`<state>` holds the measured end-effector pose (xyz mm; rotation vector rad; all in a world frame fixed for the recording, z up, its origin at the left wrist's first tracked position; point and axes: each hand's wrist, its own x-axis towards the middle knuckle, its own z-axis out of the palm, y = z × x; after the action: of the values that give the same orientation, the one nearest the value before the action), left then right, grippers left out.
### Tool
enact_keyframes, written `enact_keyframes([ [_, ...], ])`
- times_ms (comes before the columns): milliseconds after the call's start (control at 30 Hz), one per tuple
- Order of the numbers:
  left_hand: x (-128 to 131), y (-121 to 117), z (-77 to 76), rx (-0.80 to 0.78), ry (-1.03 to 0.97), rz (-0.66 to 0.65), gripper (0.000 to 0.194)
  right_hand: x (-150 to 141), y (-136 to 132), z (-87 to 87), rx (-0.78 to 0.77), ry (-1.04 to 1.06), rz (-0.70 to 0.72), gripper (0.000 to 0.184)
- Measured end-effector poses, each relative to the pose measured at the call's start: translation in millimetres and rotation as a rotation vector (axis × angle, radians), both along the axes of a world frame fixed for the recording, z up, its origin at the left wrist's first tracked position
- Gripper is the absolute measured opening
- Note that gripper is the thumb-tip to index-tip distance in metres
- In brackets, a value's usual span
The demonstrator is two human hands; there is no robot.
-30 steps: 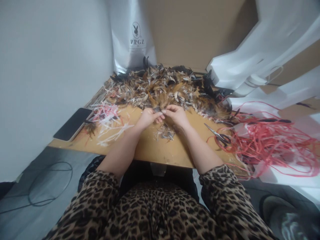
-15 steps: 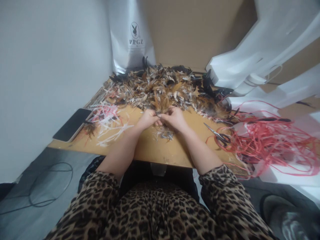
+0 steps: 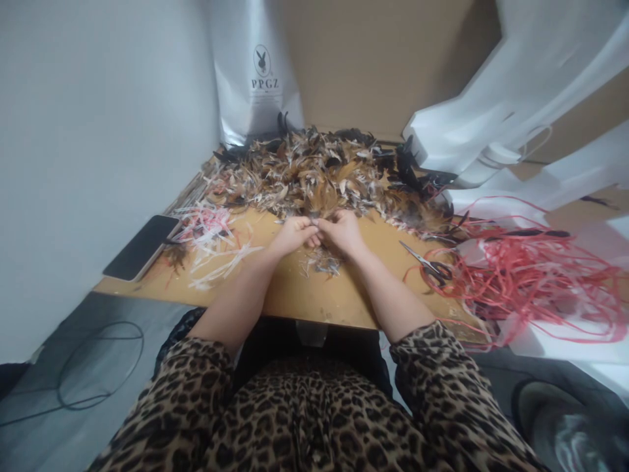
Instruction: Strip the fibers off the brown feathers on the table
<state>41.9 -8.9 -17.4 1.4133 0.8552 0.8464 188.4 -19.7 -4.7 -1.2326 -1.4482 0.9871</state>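
Two bare hands pinched on a small tuft of brown feathers at the near edge of a feather heap.

Left hand [image 3: 293, 235] and right hand [image 3: 343, 232] are pressed fingertip to fingertip on the small tuft of brown feathers [image 3: 315, 219] — just above the worn wooden tabletop [image 3: 339, 298], against the large heap of brown, black and white feathers [image 3: 324, 172]. Judged weightless, soft and easily crushed, the tuft is best taken by its quill ends. Steel scissors [image 3: 427, 262] lie beside tangled red cord [image 3: 531, 282].

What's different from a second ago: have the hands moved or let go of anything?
Little has changed. The left hand and right hand have drawn slightly closer, fingertips now meeting at the near edge of the feather pile, pinching a small tuft there throughout. The scissors, phone and red cord lie as before.
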Motion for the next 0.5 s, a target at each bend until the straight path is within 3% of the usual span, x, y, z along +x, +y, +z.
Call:
enact_keyframes([
  [200, -1.4, 0.3, -4.7, 0.005, -0.034, -0.006, 0.015, 0.9, -0.6, 3.5, 0.021, -0.012, -0.046, 0.028],
  [500, 1.0, 0.1, -3.4, -0.018, -0.031, 0.010, 0.014, -2.3, -1.8, 4.8, -0.031, 0.131, 0.035, 0.031],
])
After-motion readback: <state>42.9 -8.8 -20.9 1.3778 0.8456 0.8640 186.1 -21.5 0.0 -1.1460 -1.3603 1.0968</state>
